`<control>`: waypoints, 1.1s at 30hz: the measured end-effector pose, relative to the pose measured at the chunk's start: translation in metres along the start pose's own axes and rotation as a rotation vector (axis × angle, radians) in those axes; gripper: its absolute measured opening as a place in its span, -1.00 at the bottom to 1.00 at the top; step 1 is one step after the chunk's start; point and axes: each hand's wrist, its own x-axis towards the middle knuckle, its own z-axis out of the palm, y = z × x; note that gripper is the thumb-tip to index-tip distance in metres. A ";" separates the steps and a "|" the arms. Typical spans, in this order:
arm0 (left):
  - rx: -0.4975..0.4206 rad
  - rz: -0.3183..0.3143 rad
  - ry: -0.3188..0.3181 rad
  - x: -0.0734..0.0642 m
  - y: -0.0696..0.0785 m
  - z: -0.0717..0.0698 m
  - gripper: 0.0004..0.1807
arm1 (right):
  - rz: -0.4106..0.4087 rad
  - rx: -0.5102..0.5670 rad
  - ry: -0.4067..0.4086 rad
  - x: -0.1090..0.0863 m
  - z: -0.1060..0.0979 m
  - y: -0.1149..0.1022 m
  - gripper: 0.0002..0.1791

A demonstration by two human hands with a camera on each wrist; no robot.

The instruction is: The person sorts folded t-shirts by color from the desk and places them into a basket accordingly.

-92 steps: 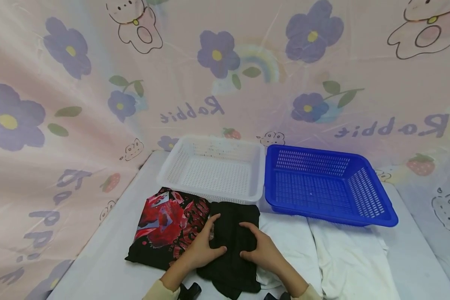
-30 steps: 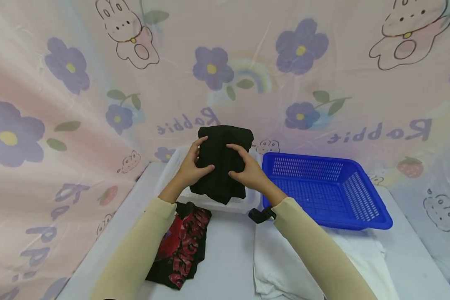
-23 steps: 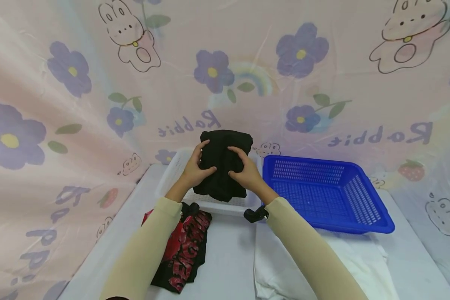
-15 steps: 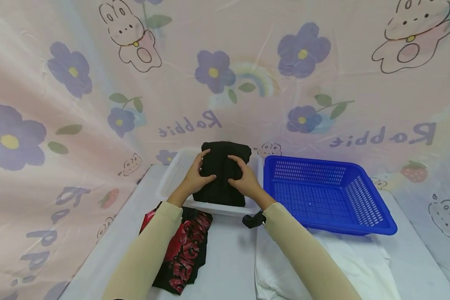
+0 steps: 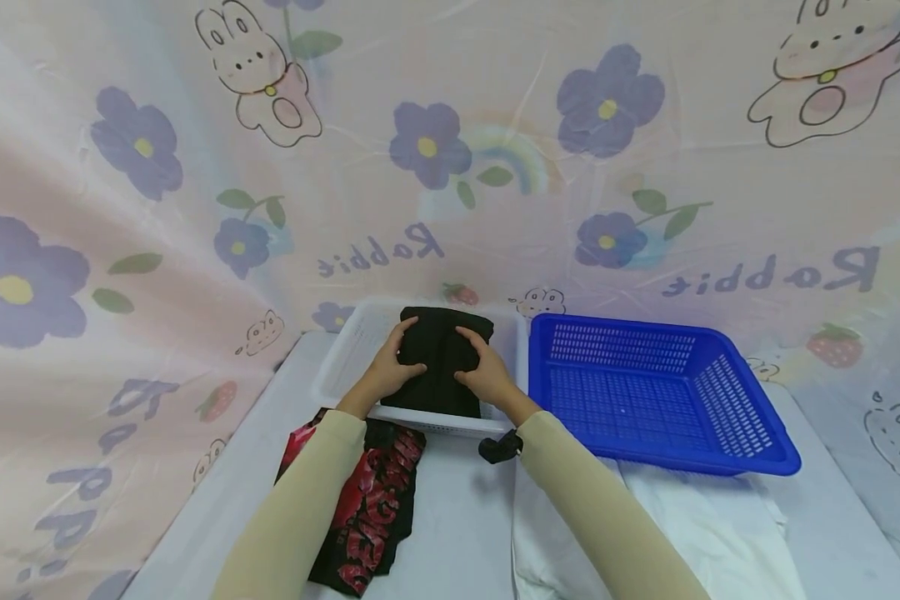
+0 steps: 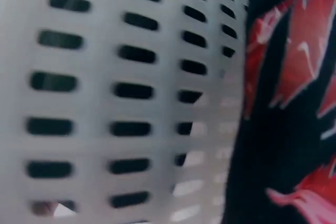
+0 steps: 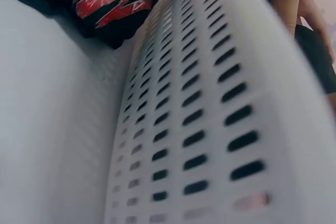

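Observation:
A folded black garment [image 5: 438, 367] is inside the white slotted basket [image 5: 345, 350], its near edge close to the front rim. My left hand [image 5: 392, 368] grips its left side, thumb on top and fingers along the edge. On the right part, my right hand [image 5: 489, 375] holds it with thumb and fingers bent over the cloth. The right wrist view shows the basket's outer wall [image 7: 194, 114], with part of a hand and black cloth [image 7: 315, 59] beyond the rim. In the left wrist view the slotted wall [image 6: 94, 108] fills most of the picture; both hands are out of sight there.
A black shirt with red print [image 5: 378, 517] lies in front of the white basket, partly under the left sleeve. A blue basket [image 5: 615, 392] stands to the right. White folded cloths [image 5: 727, 517] lie before it, partly covered by the right arm. A printed curtain [image 5: 495, 225] hangs behind.
Both hands lifted the black garment from the table beside the printed shirt and carried it over the white basket. Over the last second they have lowered it into the basket.

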 end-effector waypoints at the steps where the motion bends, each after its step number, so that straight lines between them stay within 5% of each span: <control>1: 0.006 -0.014 0.000 0.001 -0.002 0.000 -0.05 | 0.016 -0.002 -0.005 0.000 0.000 0.001 -0.11; 7: 0.017 -0.067 -0.021 0.005 -0.011 0.000 -0.05 | 0.077 -0.030 -0.011 0.003 0.005 0.006 -0.15; 17: 0.190 -0.244 -0.086 0.003 -0.016 -0.003 -0.40 | 0.189 -0.284 -0.086 0.002 0.015 0.015 -0.33; 23: 0.226 -0.343 -0.103 0.002 -0.014 -0.002 -0.42 | 0.193 -0.373 -0.129 0.002 0.016 0.012 -0.35; 33: 0.179 -0.298 -0.068 0.000 -0.013 -0.010 -0.42 | 0.167 -0.325 -0.024 -0.004 0.011 0.005 -0.31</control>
